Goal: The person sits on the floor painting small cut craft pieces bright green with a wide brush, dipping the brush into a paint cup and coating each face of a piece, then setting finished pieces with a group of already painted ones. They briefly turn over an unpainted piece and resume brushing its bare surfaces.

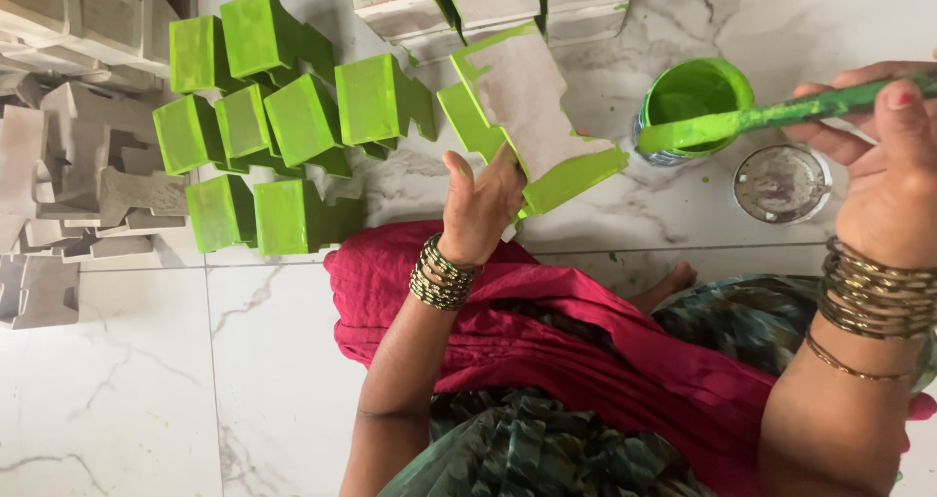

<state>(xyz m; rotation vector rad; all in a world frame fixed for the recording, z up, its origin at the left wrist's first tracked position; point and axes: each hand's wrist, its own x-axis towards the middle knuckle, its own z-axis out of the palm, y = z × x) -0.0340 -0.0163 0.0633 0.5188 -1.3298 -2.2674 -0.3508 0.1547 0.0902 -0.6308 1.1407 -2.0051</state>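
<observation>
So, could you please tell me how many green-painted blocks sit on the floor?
8 green blocks: two farthest, four mid-row, two nearest; some may be hidden.

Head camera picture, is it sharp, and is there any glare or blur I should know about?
Head view: lighting is soft and even, with only faint shadows under the green blocks; the marble floor shows no harsh glare; the tin lid gives a dull sheen; the right hand with the brush looks slightly soft; the left hand is sharp.
</observation>
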